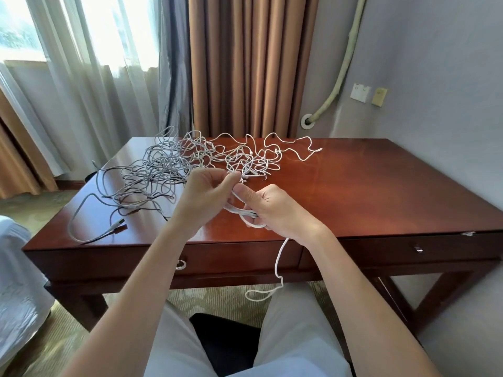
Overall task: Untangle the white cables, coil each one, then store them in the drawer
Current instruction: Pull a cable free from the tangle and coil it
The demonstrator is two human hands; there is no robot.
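A tangle of white cables (253, 159) lies at the back middle of the dark red wooden desk (367, 191). My left hand (206, 194) pinches a white strand at the tangle's near edge. My right hand (275, 208) grips a few coiled loops of the same white cable (242, 210) just above the desk's front. A loose end of this cable (277, 268) hangs down over the closed left drawer (231, 257) to my lap.
A heap of grey cables (152, 172) with a USB plug (117, 227) covers the desk's left half. A second closed drawer (419, 250) is at the front right. Curtains hang behind, a bed edge (16, 268) stands left, and a wall is on the right.
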